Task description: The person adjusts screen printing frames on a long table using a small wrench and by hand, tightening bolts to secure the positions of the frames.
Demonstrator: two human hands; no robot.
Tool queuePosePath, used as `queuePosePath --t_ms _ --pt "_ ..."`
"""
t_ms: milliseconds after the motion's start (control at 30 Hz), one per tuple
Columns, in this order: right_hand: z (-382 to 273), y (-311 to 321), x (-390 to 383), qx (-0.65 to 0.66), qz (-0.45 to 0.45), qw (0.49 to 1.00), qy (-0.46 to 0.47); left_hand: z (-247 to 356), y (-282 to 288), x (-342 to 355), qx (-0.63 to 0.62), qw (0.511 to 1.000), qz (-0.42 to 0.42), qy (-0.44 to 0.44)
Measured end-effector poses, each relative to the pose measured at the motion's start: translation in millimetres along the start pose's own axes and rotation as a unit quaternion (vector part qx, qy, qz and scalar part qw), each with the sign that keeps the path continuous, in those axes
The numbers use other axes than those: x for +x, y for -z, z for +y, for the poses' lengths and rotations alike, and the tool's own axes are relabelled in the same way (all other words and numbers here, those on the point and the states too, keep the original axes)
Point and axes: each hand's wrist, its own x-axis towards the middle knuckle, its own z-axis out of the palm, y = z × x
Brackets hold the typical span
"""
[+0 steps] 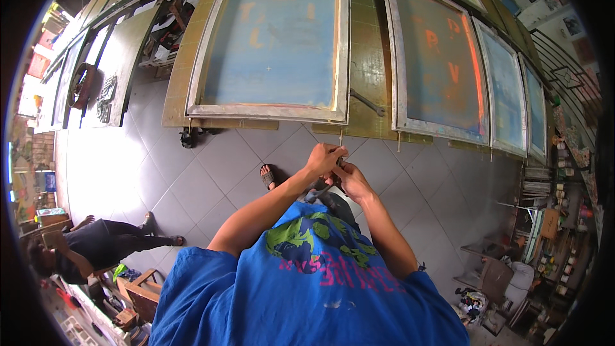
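Note:
My left hand (322, 161) and my right hand (352, 181) meet just below the large blue screen frame (204, 77), both closed around something small and dark that I cannot make out. A thin rod (341, 136) hangs from that frame's front edge just above my fingers. A dark open-ended wrench (367, 102) lies on the yellowish board (373, 127) to the right of the large frame, beyond my hands.
More screen frames (402, 115) stand rightward. Boards (133, 45) and a bench stand left. Grey tiles (192, 186) lie below, with my sandalled foot (266, 174). A person in dark clothes (102, 243) is at lower left. Shelves and clutter (549, 224) line the right side.

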Motion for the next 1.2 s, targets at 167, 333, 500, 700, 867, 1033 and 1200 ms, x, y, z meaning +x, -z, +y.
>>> queuePosePath --t_ms 167,333,500,700,867,1033,1200 --pt "26.1 23.5 -3.1 -0.04 -0.02 0.998 0.04 -28.0 -21.2 0.9 -0.055 0.992 0.065 -0.098" --pt "2.9 7.8 -26.4 -0.446 0.024 0.893 0.062 -17.2 -3.2 -19.1 -0.099 0.963 0.222 -0.118" --pt "20.4 11.3 -6.4 -0.294 -0.022 0.955 -0.024 -7.4 60.6 -81.4 -0.083 0.973 0.213 -0.041" --pt "13.1 -36.3 15.8 -0.061 -0.063 0.99 -0.106 -74.3 141.0 -142.3 -0.201 0.945 0.257 -0.014" --pt "26.6 -106.5 51.1 -0.069 -0.104 0.98 -0.156 -127.9 232.0 -193.5 -0.275 0.904 0.324 -0.04" --pt "53.9 -208.3 90.9 -0.122 -0.129 0.967 -0.181 -173.6 336.4 -247.6 -0.265 0.849 0.456 -0.02" --pt "70.5 -305.7 120.2 -0.124 -0.126 0.968 -0.177 -197.4 443.5 -285.6 -0.231 0.828 0.508 -0.052"
